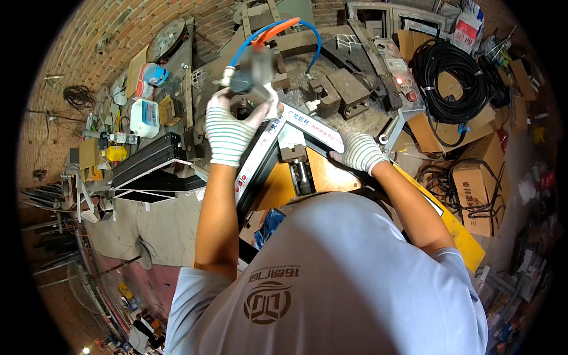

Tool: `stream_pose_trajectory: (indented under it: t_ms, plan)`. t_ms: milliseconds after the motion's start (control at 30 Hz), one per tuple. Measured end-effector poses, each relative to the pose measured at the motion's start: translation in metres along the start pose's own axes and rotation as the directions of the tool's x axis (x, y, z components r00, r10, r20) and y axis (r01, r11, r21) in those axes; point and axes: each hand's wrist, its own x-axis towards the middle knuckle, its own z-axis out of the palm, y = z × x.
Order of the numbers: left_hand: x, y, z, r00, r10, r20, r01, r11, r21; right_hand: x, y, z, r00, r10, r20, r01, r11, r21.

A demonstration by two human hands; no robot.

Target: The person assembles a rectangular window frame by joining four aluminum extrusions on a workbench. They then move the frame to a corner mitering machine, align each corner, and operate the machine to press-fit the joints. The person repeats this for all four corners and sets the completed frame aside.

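Note:
Two profiles of an aluminium frame, covered in white printed film, meet in a corner pointing away from me on the machine. My right hand, in a white striped glove, is closed over the right profile. My left hand, gloved alike, is curled at the far end of the left profile, thumb toward the corner. Right beyond its fingers is a blurred grey tool with a blue hose and an orange part. The fingertips are partly hidden, so what they grip is unclear.
Heavy metal blocks stand beyond the corner. On the right are a control box with a lit red light, coiled black hose and a cardboard box. Dark profiles and bottles lie left.

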Motion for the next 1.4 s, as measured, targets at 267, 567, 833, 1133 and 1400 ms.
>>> stream_pose_trajectory:
  t_ms: [267, 567, 833, 1133, 1400]
  plan:
    - [-0.049, -0.060, -0.057, 0.901, -0.338, -0.272, 0.368, 0.927, 0.068, 0.002, 0.001, -0.003, 1.000, 0.001, 0.017, -0.001, 1.000, 0.010]
    - [-0.202, -0.079, -0.077, 0.995, -0.078, 0.053, 0.055, 0.937, 0.346, 0.014, 0.000, 0.007, 1.000, -0.008, 0.016, 0.008, 1.000, -0.004]
    - [-0.258, -0.120, -0.101, 0.898, -0.386, 0.209, 0.339, 0.913, 0.227, 0.019, -0.009, 0.016, 1.000, 0.012, 0.024, -0.012, 0.999, -0.032]
    - [-0.267, -0.061, -0.124, 0.975, -0.215, -0.062, 0.222, 0.891, 0.395, -0.025, 0.011, 0.024, 0.997, -0.033, -0.072, 0.031, 0.999, -0.029]
    - [-0.472, -0.047, -0.171, 0.556, -0.827, 0.086, 0.827, 0.539, -0.158, -0.031, 0.006, 0.013, 0.999, -0.030, -0.042, 0.028, 0.999, -0.034]
